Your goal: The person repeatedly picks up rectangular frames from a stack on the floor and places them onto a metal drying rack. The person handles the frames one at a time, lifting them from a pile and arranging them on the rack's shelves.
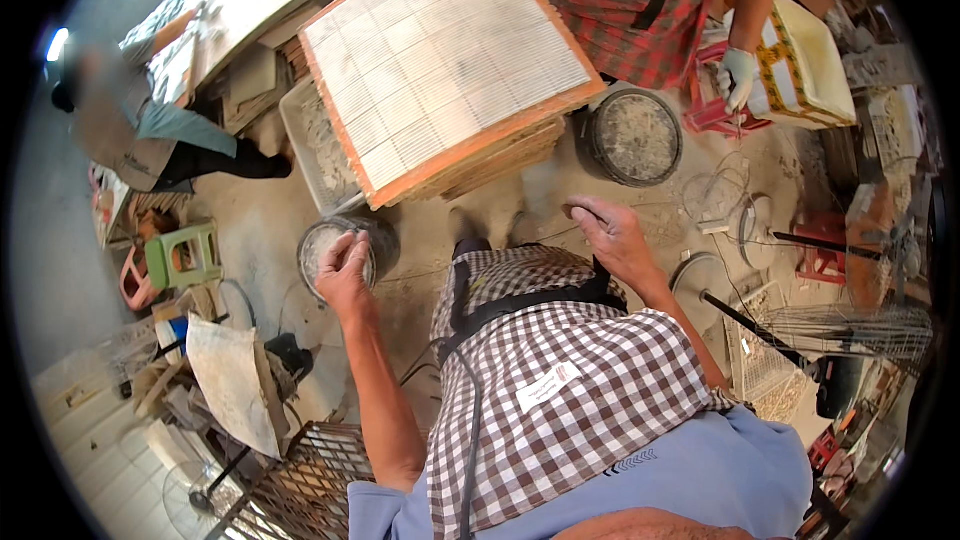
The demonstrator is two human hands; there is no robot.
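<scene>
My left hand [344,270] hovers over the near-left black bucket [386,240], its dusty grey fingers loosely bent and a little apart, with nothing visible in them. My right hand [612,238] is raised on the other side, in front of my checked apron [560,340]. Its fingers reach forward with the thumb apart; the tips are dark with dust, and no held thing shows. Ahead of me, a stack of orange-edged boards carries a pale sheet of narrow ribbed tiles [445,60] in a grid. Neither hand touches it.
Another black bucket [632,138] of grey material stands right of the stack. A white tub [318,140] is at its left. One co-worker's gloved hand [738,78] is near a taped foam box [805,65]; another person works far left. A green stool [184,256] and fans [700,280] stand around.
</scene>
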